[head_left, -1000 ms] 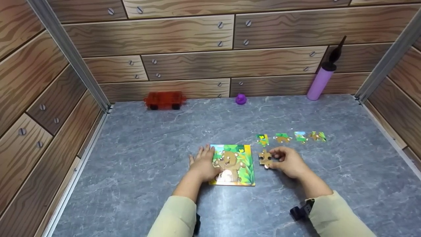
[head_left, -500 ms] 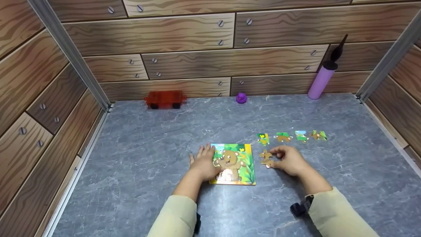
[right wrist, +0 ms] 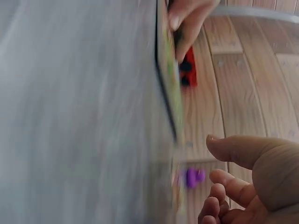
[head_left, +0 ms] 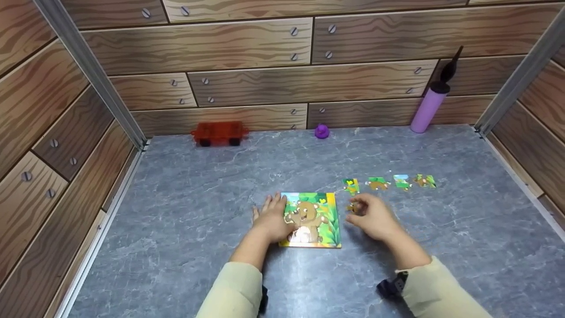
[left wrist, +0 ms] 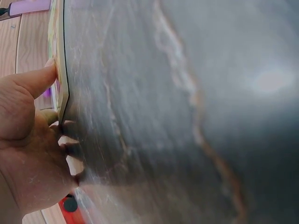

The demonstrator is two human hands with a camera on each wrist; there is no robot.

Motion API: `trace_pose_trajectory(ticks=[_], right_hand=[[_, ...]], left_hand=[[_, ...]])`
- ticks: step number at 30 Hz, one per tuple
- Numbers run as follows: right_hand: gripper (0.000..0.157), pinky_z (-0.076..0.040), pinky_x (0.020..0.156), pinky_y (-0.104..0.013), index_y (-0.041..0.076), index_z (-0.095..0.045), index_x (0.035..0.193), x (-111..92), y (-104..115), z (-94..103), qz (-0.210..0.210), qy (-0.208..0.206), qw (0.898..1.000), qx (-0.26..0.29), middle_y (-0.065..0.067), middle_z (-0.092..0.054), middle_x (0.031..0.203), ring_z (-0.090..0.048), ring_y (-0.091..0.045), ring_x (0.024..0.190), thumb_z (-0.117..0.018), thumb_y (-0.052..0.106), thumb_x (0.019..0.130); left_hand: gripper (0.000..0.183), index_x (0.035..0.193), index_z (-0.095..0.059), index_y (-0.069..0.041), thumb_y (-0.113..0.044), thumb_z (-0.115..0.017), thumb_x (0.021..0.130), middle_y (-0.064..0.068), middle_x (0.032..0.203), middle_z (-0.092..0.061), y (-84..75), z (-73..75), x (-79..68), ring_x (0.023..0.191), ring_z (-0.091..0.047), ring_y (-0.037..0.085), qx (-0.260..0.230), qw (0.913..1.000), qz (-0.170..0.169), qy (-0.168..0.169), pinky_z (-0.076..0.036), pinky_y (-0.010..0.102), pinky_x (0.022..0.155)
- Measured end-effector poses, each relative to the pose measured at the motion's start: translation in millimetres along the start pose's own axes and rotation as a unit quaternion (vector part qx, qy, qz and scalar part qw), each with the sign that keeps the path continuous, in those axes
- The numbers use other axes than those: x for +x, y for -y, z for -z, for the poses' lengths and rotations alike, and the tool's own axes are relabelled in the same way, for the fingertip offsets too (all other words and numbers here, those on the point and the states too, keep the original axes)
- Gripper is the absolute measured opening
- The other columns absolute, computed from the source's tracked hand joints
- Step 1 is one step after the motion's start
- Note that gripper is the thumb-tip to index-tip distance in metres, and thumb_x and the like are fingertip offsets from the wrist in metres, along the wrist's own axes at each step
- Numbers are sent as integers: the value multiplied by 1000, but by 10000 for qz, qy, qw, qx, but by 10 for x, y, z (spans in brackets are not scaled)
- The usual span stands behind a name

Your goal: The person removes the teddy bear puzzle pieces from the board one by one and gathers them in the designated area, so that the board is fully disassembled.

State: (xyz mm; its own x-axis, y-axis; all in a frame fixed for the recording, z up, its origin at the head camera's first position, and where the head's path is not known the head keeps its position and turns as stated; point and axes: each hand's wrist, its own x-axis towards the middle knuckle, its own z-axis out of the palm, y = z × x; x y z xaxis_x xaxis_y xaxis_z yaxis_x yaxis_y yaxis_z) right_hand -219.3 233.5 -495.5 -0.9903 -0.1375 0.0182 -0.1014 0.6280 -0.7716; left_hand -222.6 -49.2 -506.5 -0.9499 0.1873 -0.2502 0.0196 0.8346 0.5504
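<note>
A square bear jigsaw puzzle (head_left: 311, 221) lies flat on the grey table in the head view. My left hand (head_left: 273, 223) steadies its left side, thumb on the picture and the other fingers spread straight along the edge. In the left wrist view that thumb (left wrist: 44, 79) rests on the puzzle's face. Just right of the puzzle, my right hand (head_left: 374, 216) hovers over a brown puzzle piece (head_left: 351, 207), which it mostly hides. The right wrist view shows a gap between the right thumb (right wrist: 238, 148) and the loosely bent fingers, with nothing between them.
Behind the right hand several loose pieces lie in a row, among them a green-and-yellow piece (head_left: 351, 186) and a blue-topped piece (head_left: 401, 182). Along the back wall stand a red toy wagon (head_left: 220, 134), a purple duck (head_left: 322, 131) and a lilac hand pump (head_left: 428, 110).
My right hand has shifted a little left, over the brown piece it was touching from the right, and now covers most of it. The left hand stays on the puzzle.
</note>
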Motion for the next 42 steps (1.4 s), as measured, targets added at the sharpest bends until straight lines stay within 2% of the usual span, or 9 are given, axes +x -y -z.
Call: trace_pose_trajectory(ticks=[7,10,14,22,27,31,34,42], right_hand=[[47,-56,84,-46,-9,-69,125,-9,296,-435,439,186,9987,174,-14,-68,101,-64,-27,91,-86,5,84],[46,-58,85,-46,-7,-70,125,-27,386,-598,474,353,9982,119,-11,-69,99,-65,-25,91,-86,5,84],[49,-56,93,-49,-3,-71,128,-50,453,-741,393,593,9972,-220,-8,-69,106,-65,-24,99,-87,9,84],[49,-54,91,-48,0,-72,131,-60,531,-810,490,779,9923,-830,-7,-66,109,-62,-23,99,-88,10,85],[46,-53,95,-49,1,-74,129,-49,558,-822,430,799,9914,-945,-11,-68,116,-63,-26,106,-88,9,86],[45,-53,97,-50,0,-74,126,-33,575,-832,421,833,9917,-882,-12,-68,119,-63,-28,108,-88,8,84],[45,-54,94,-50,-1,-74,124,-11,581,-840,425,859,9921,-805,-11,-69,114,-63,-26,104,-89,6,82],[46,-55,92,-48,1,-73,120,18,590,-827,198,779,9955,-496,-8,-67,105,-63,-24,100,-90,3,77]], left_hand=[[89,166,-34,-8,-39,-78,95,13,175,-21,-2,0,-17,162,-10,36,36,10000,-61,-13,1,68,126],[90,166,-34,-8,-39,-79,95,13,175,-21,-10,-3,-19,162,-11,36,49,10000,-67,-28,1,68,126],[90,166,-34,-7,-39,-79,94,13,175,-21,-23,-1,-31,162,-11,36,-2,9999,-87,-67,1,68,126],[89,164,-37,-5,-39,-79,94,15,174,-23,-27,19,-38,162,-13,38,81,9998,-146,-110,0,69,125],[93,165,-35,-4,-38,-81,92,15,175,-20,4,32,-36,162,-10,38,-138,9995,-268,-13,3,69,125],[104,166,-32,-4,-38,-87,84,15,176,-17,44,45,-40,162,-7,38,-209,9992,-320,74,7,68,124],[111,167,-30,-4,-38,-90,80,15,176,-16,59,59,-43,162,-6,38,-181,9992,-323,137,8,68,124],[112,167,-29,-6,-37,-92,80,13,176,-15,35,82,-37,163,-5,36,-165,9992,-315,175,8,67,125]])
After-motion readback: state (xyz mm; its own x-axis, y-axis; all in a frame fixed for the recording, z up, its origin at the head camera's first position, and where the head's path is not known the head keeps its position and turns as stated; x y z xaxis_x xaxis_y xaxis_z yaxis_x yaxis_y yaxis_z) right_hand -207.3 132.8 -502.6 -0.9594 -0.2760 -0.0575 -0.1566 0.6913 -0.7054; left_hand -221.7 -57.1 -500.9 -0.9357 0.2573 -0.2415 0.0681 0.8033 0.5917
